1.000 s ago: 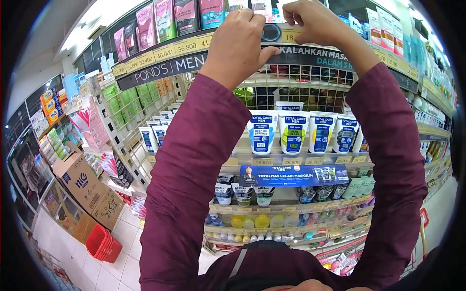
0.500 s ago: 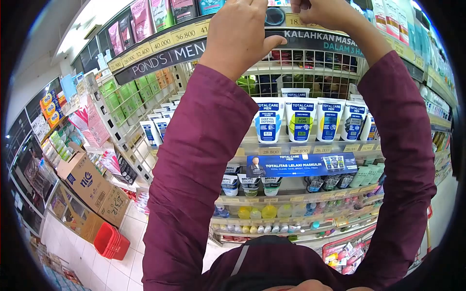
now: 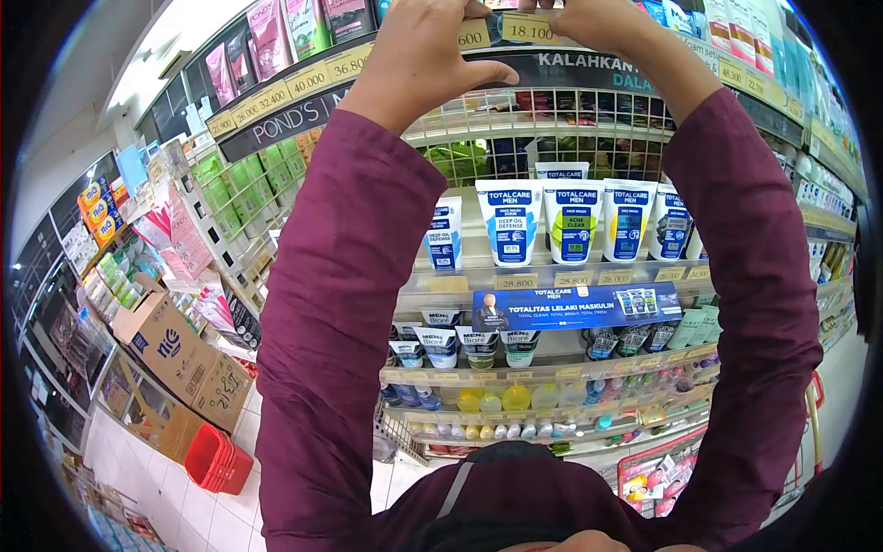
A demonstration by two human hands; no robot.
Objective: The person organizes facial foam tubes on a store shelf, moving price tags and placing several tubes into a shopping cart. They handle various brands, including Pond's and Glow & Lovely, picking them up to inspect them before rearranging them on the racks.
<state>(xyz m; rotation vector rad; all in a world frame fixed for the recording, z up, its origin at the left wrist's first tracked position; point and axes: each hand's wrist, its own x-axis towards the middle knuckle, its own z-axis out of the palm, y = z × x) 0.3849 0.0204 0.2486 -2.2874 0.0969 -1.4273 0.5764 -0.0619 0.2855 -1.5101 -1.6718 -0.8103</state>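
At the top edge of the head view, my left hand [image 3: 418,60] reaches up to the upper shelf. Its thumb is stretched out to the right, apart from the fingers, whose tips are partly cut off by the frame. My right hand [image 3: 612,26] is at the same shelf, its fingers curled inward; what they hold, if anything, is out of sight. Between the hands is a yellow price tag [image 3: 531,29] reading 18.100. Beneath them runs a dark shelf banner [image 3: 579,69]. Pink face-wash tubes [image 3: 269,39] stand left of my left hand.
Below stand white-and-blue Total Care Men tubes [image 3: 510,224], above a blue promotional strip [image 3: 575,308]. Men's Biore tubes [image 3: 478,348] fill a lower shelf. On the left are a cardboard box [image 3: 184,354] and stacked red baskets [image 3: 218,460]. A red-framed cart [image 3: 658,478] is at lower right.
Both hands are slightly lower and further left in view. The round dark item seen between them is no longer visible there, and the 18.100 tag is now uncovered.
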